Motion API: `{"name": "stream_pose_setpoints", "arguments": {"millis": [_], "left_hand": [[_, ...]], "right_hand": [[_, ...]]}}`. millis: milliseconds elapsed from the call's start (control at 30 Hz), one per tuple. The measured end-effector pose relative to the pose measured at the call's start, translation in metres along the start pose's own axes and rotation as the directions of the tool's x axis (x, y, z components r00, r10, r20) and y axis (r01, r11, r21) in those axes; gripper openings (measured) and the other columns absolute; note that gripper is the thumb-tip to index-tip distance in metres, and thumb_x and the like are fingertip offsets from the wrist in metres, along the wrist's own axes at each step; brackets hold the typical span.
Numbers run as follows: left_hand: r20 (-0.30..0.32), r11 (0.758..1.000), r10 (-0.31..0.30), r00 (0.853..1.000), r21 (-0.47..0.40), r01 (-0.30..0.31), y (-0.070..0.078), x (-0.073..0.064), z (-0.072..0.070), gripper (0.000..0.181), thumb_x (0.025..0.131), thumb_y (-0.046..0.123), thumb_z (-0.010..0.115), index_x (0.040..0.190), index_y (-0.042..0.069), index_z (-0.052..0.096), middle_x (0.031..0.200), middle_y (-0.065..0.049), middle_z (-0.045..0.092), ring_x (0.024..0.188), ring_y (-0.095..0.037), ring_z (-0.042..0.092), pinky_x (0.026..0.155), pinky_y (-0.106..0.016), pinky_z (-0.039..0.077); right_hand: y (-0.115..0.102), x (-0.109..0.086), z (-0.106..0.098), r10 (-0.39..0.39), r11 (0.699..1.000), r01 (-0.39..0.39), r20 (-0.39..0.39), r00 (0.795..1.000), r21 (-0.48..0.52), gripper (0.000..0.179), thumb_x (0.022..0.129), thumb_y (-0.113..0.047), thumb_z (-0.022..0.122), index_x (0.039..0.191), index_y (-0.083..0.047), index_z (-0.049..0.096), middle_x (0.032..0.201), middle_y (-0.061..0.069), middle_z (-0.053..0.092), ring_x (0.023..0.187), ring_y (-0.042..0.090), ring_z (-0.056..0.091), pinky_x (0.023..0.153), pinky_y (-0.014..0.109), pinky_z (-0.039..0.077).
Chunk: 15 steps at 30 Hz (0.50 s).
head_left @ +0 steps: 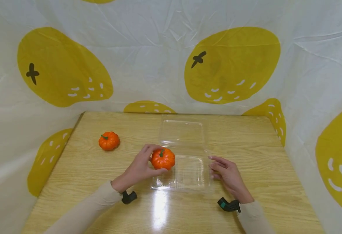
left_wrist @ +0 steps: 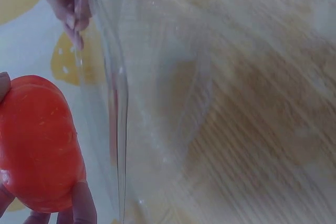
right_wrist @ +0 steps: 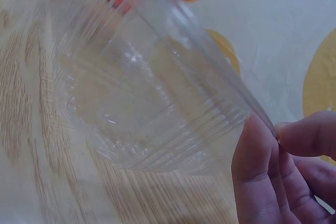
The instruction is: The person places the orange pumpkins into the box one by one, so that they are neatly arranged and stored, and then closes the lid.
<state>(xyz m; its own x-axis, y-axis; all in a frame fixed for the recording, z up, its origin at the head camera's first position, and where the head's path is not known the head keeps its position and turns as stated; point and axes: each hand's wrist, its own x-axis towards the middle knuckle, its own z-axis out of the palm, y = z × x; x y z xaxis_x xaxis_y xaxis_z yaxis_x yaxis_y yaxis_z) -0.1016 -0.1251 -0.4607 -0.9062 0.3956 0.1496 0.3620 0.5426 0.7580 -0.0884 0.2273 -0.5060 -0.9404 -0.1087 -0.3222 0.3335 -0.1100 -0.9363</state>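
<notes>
My left hand [head_left: 143, 165] grips a small orange pumpkin [head_left: 163, 159] with a green stem, fingers and thumb round its sides. It is held over the left part of a clear plastic clamshell container [head_left: 189, 170], whose lid [head_left: 183, 131] lies folded back toward the wall. In the left wrist view the pumpkin [left_wrist: 39, 142] shows beside the container's upright wall [left_wrist: 118, 93]. My right hand [head_left: 226, 174] is at the container's right side. The right wrist view shows its thumb and fingers [right_wrist: 254, 166] pinching the edge of the container [right_wrist: 142, 93].
A second orange pumpkin [head_left: 109, 141] sits on the wooden table [head_left: 124, 208], toward the back left. A white cloth [head_left: 147, 65] with large yellow fruit prints hangs behind the table and along both sides. Both wrists wear black camera bands.
</notes>
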Motion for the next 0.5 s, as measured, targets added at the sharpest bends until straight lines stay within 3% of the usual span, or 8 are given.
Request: {"name": "stream_pose_setpoints", "arguments": {"millis": [500], "left_hand": [[0.048, 1.000, 0.000, 0.999, 0.000, 0.000, 0.008, 0.003, 0.020, 0.069, 0.077, 0.032, 0.092, 0.136, 0.019, 0.057, 0.132, -0.002, 0.055, 0.118, -0.018, 0.060, 0.099, -0.037, 0.059]], "right_hand": [[0.003, 0.007, 0.017, 0.007, 1.000, -0.007, 0.015, 1.000, 0.012, 0.052, 0.099, -0.006, 0.068, 0.144, 0.014, 0.049, 0.091, -0.001, 0.077, 0.076, 0.006, 0.071, 0.066, 0.022, 0.063]]}}
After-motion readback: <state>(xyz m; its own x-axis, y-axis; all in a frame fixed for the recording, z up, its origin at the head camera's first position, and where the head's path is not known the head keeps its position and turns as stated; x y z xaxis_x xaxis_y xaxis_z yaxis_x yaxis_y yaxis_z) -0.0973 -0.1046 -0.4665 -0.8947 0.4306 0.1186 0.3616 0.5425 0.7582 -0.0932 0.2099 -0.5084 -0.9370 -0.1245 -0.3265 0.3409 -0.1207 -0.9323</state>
